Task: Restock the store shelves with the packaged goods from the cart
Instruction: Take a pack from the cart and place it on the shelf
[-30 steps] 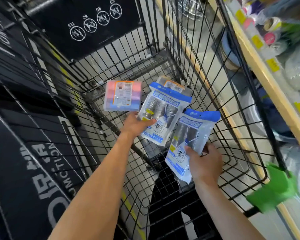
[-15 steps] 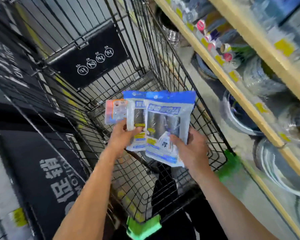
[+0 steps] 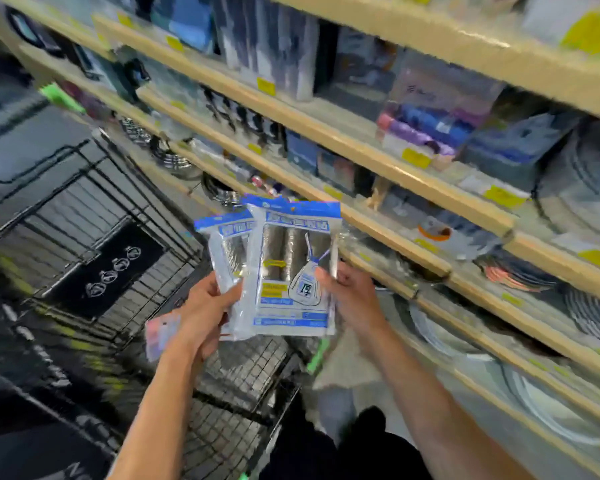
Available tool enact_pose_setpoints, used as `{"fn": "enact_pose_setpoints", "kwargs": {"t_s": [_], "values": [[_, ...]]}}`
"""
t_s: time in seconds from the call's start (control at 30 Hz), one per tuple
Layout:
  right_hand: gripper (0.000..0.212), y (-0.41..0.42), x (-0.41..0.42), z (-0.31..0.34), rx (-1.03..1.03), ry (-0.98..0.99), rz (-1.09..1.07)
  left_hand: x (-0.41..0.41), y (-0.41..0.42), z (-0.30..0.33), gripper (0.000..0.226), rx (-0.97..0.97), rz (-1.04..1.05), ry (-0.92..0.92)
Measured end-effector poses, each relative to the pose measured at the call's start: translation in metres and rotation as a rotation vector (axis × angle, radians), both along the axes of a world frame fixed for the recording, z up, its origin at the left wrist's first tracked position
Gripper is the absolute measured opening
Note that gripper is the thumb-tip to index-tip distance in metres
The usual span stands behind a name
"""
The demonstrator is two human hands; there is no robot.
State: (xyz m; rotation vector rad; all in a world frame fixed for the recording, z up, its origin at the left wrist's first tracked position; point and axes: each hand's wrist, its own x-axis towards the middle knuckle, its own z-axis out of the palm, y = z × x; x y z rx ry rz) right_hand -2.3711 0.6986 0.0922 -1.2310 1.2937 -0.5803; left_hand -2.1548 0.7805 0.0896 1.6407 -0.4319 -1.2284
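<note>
**Two hands hold blue-topped packets above a wire cart, beside store shelves**

Seen from the person's head, both bare forearms reach forward into the middle of the view. The right hand [image 3: 352, 296] grips the front packet [image 3: 293, 271] by its right edge, thumb across the printed face and fingers curled behind. This packet is a clear bag with a blue header strip, dark rolls inside and a white and blue label; it stands upright and faces the camera. The left hand [image 3: 205, 306] grips a second packet [image 3: 226, 261] of the same kind, tucked just behind and to the left of the first and overlapping it. Under the left hand, a smaller pink and blue pack [image 3: 161, 332] also shows, blurred; it looks held against the same hand's palm, though the grip on it cannot be made out.

Below and to the left stands the black wire cart [image 3: 125, 216], with a dark sign panel on its far wall. To the right run pale wooden shelves [image 3: 378, 161] with yellow price tags [image 3: 415, 157], packed with blurred goods, including stacked round plates on the lower right.
</note>
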Motion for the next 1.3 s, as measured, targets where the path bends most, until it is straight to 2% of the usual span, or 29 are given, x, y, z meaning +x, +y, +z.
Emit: {"fn": "enact_pose_setpoints", "kwargs": {"t_s": [0.1, 0.2, 0.27, 0.33, 0.4, 0.47, 0.53, 0.6, 0.7, 0.83, 0.97, 1.1, 1.17, 1.2, 1.3], "values": [[0.037, -0.016, -0.058, 0.024, -0.104, 0.090, -0.038, -0.054, -0.032, 0.019, 0.012, -0.035, -0.065, 0.018], [0.047, -0.027, -0.110, 0.044, -0.194, 0.093, -0.155, -0.112, -0.068, 0.039, 0.011, -0.079, -0.112, 0.034], [0.049, -0.036, -0.136, 0.055, -0.256, 0.178, -0.212, -0.144, -0.089, 0.046, 0.007, -0.112, -0.140, 0.054], [0.046, -0.046, -0.161, 0.065, -0.225, 0.262, -0.290, -0.176, -0.110, 0.055, 0.010, -0.146, -0.190, 0.047], [0.045, -0.057, -0.185, 0.073, -0.089, 0.205, -0.331, -0.201, -0.127, 0.059, 0.013, -0.172, -0.248, 0.048], [0.044, -0.060, -0.209, 0.082, -0.009, 0.073, -0.272, -0.214, -0.139, 0.063, 0.011, -0.186, -0.268, 0.083], [0.049, -0.059, -0.229, 0.085, -0.009, -0.028, -0.205, -0.223, -0.151, 0.066, 0.027, -0.184, -0.289, 0.122], [0.037, -0.060, -0.241, 0.087, -0.082, -0.069, -0.245, -0.230, -0.167, 0.068, 0.041, -0.203, -0.316, 0.142], [0.020, -0.066, -0.246, 0.089, -0.191, -0.092, -0.425, -0.241, -0.191, 0.072, 0.037, -0.240, -0.376, 0.118], [0.018, -0.073, -0.240, 0.088, -0.315, -0.063, -0.512, -0.243, -0.220, 0.083, 0.037, -0.295, -0.481, 0.133], [0.014, -0.088, -0.221, 0.077, -0.382, 0.000, -0.625, -0.242, -0.249, 0.092, 0.036, -0.329, -0.559, 0.059], [0.031, -0.106, -0.206, 0.067, -0.335, -0.068, -0.667, -0.249, -0.270, 0.104, 0.031, -0.354, -0.552, 0.093], [0.063, -0.118, -0.207, 0.056, -0.357, -0.070, -0.696, -0.254, -0.278, 0.105, 0.035, -0.352, -0.522, 0.145], [0.073, -0.131, -0.216, 0.031, -0.388, -0.080, -0.691, -0.255, -0.281, 0.104, 0.037, -0.357, -0.511, 0.153], [0.086, -0.143, -0.219, 0.015, -0.431, -0.080, -0.693, -0.255, -0.288, 0.096, 0.045, -0.373, -0.482, 0.098]]}}
